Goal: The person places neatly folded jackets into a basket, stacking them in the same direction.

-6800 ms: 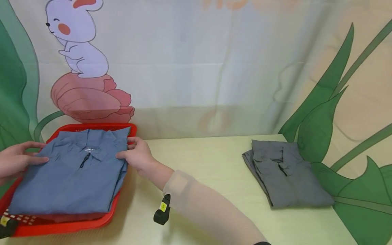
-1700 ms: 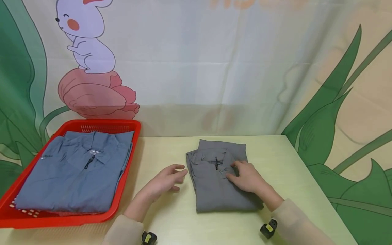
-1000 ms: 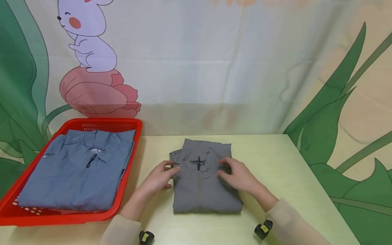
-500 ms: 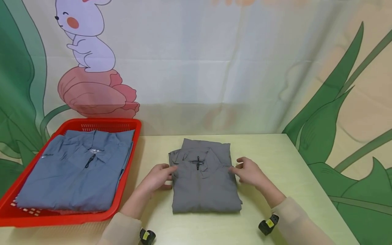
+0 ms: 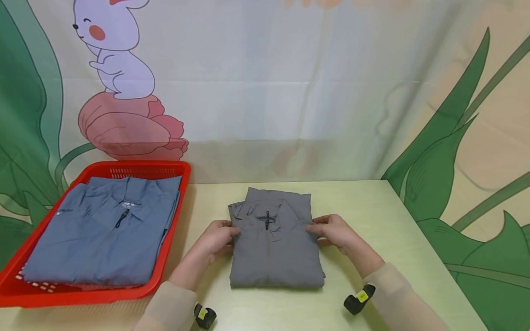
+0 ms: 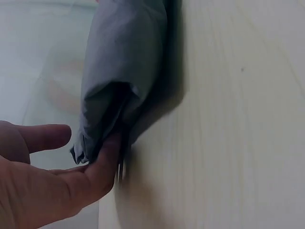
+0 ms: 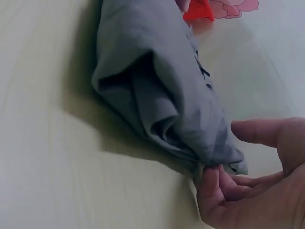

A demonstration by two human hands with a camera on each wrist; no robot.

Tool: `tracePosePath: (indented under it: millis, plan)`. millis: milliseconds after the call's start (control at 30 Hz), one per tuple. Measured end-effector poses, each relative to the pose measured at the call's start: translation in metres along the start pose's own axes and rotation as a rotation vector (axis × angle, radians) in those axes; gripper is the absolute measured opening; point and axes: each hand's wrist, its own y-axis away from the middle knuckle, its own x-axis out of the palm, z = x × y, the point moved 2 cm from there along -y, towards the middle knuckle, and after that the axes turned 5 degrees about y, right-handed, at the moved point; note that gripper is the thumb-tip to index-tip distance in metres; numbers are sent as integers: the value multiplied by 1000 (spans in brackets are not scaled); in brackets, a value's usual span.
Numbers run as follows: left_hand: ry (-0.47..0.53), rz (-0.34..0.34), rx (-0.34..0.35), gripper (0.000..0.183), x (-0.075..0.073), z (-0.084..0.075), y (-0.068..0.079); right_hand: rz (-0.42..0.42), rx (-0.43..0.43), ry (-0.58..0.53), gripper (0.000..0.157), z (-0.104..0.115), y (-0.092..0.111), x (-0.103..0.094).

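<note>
A folded grey shirt [image 5: 273,259] with a black zip pull lies on the table in the head view, collar away from me. My left hand [image 5: 217,237] holds its left edge, thumb on top and fingers underneath. At the opposite edge my right hand [image 5: 336,233] grips the cloth in the same way. In the left wrist view, fingers [image 6: 97,171] reach under the grey cloth [image 6: 124,47] near the table. The right wrist view shows curled fingers [image 7: 212,191] beneath the shirt's edge [image 7: 186,124], whose side folds gape a little.
On the left stands a red plastic basket [image 5: 83,299] holding a folded blue shirt [image 5: 99,248], with some reddish cloth just showing beneath it. The pale wooden table [image 5: 397,220] meets a printed curtain [image 5: 248,92] at the back.
Earlier both hands were at the blue shirt over the basket. The grey shirt has since slid from the right to the middle, and both hands now hold its sides.
</note>
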Motion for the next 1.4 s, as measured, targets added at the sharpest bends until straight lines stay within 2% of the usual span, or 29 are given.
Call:
tracePosePath:
  millis: [167, 333, 433, 633, 1067, 1233, 1400]
  plan:
    - [-79, -33, 41, 57, 0, 2, -6, 7, -23, -21, 67, -1, -2, 3]
    - [-95, -50, 57, 58, 2, 1, -8, -9, -18, 4, 70, 5, -2, 6]
    - [-101, -61, 64, 59, 3, -2, -7, -15, -14, 7, 66, 6, -2, 8]
    - [-119, -93, 94, 59, 7, -9, -3, 6, -5, -58, 57, 6, -3, 13]
    - [-58, -142, 44, 60, 13, -7, -8, 5, -15, -76, 55, 4, -6, 20]
    - [-14, -115, 32, 56, 14, -9, -11, 1, -21, -82, 55, 4, -5, 20]
    - [-16, -99, 31, 54, 15, -11, -14, 6, -24, -89, 55, 5, -4, 20]
